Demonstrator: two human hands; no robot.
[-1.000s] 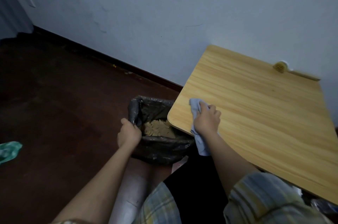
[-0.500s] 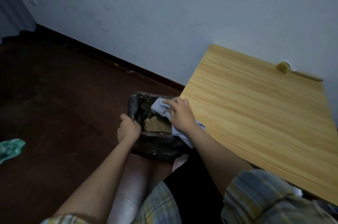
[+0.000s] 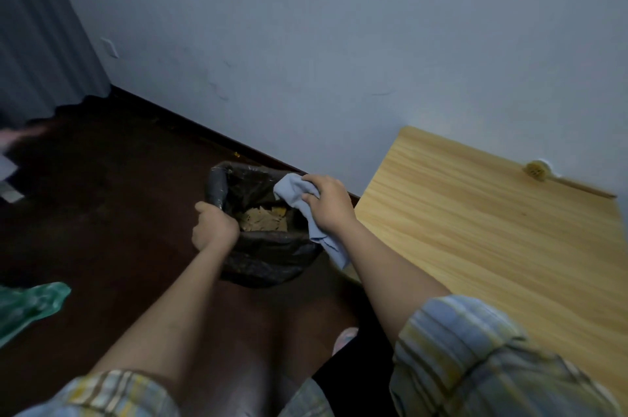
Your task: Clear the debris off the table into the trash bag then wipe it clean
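1. Left hand (image 3: 214,228): I log it clenched on the near-left rim of the black trash bag (image 3: 268,256), which sits on the floor beside the tabletop (image 3: 492,236).
2. Right hand (image 3: 328,204): grasping a bunched blue cloth (image 3: 307,212) above the bag's right rim, off the tabletop.
3. Debris (image 3: 263,220): tan scraps lying inside the bag.
4. Green plastic (image 3: 27,306): on the floor, far left.

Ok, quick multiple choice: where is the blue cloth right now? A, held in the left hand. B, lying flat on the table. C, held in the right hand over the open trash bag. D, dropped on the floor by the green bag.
C: the right hand grips the blue cloth above the open trash bag, off the table, while the left hand holds the bag's rim.
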